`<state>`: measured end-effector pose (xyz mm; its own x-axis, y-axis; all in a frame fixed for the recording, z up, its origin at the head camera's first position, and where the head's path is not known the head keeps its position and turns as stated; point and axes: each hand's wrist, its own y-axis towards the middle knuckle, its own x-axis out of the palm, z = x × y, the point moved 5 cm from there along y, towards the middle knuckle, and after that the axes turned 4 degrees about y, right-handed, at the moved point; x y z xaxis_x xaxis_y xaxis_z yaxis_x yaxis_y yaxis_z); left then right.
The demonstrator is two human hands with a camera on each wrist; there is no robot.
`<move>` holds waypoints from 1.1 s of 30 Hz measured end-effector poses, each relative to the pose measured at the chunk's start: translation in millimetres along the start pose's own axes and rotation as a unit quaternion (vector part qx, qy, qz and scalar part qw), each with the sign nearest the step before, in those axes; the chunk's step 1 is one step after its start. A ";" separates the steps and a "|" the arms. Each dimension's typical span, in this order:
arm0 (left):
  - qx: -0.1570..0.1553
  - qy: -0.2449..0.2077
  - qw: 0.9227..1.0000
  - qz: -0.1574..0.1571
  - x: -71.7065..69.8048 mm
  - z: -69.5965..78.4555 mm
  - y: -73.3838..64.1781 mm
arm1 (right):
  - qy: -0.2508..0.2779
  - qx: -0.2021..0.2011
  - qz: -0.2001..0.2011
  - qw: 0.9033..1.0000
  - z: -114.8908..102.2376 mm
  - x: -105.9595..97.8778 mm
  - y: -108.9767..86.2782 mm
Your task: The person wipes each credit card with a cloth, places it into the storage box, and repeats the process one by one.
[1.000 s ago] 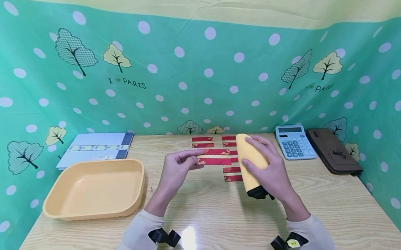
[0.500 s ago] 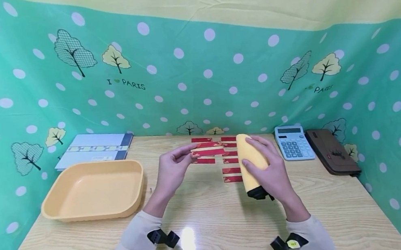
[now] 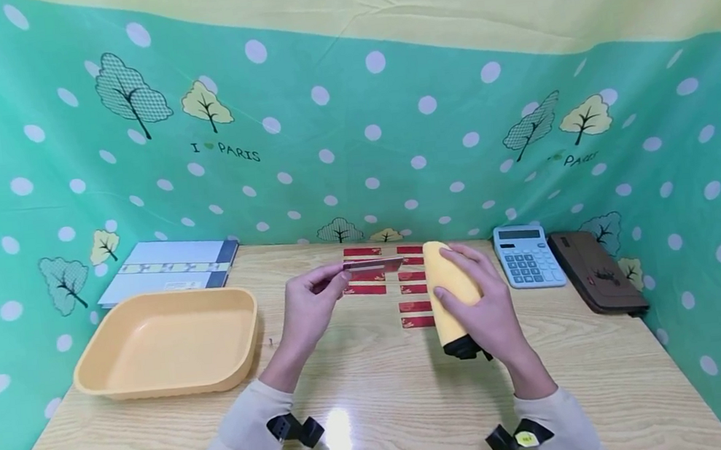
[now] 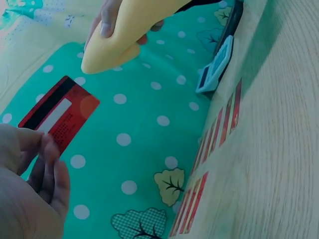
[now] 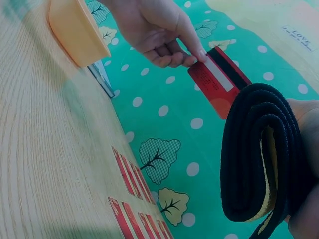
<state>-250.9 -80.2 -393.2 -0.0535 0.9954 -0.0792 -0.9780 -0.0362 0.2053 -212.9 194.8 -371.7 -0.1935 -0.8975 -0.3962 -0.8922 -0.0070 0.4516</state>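
My left hand [image 3: 315,299] pinches a red card [image 4: 79,107] by one end, holding it above the table. The left wrist view shows its back, with a black magnetic stripe and a white strip; in the head view it looks almost edge-on. My right hand [image 3: 486,300] grips a thick roll of yellow cloth [image 3: 449,285], whose black layered end [image 5: 249,164] faces the right wrist camera. The card is left of the roll, apart from it in the head view. Beneath and behind them, red cards with pale bands lie in a left column [image 3: 366,290] and a right column [image 3: 417,322].
A beige plastic basin [image 3: 173,388] stands at the left, with a blue-grey notebook [image 3: 173,263] behind it. On the right are a light blue calculator [image 3: 529,257] and a brown zipped case [image 3: 596,272]. A green dotted curtain [image 3: 352,145] encloses the table.
My left hand has drawn back a little to the left with the red card and tipped it from face-up to nearly edge-on. My right hand keeps its grip on the cloth roll, almost still.
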 end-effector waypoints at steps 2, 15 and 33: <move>-0.002 0.007 1.000 0.005 0.4 0.1 -0.4 | 0.002 0.000 -0.003 1.000 -0.5 -0.4 0.4; -0.022 -0.042 0.999 -0.023 7.9 -5.3 1.7 | -0.006 0.005 0.000 1.000 -2.0 -0.4 0.3; 0.022 -0.039 0.998 -0.054 14.9 3.7 1.7 | -0.007 -0.009 0.004 1.000 -7.0 -0.4 -1.6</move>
<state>-252.6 -65.1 -390.4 0.0687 0.9973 -0.0269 -0.9676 0.0732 0.2415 -208.5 192.1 -366.7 -0.2060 -0.8918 -0.4029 -0.8831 -0.0079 0.4691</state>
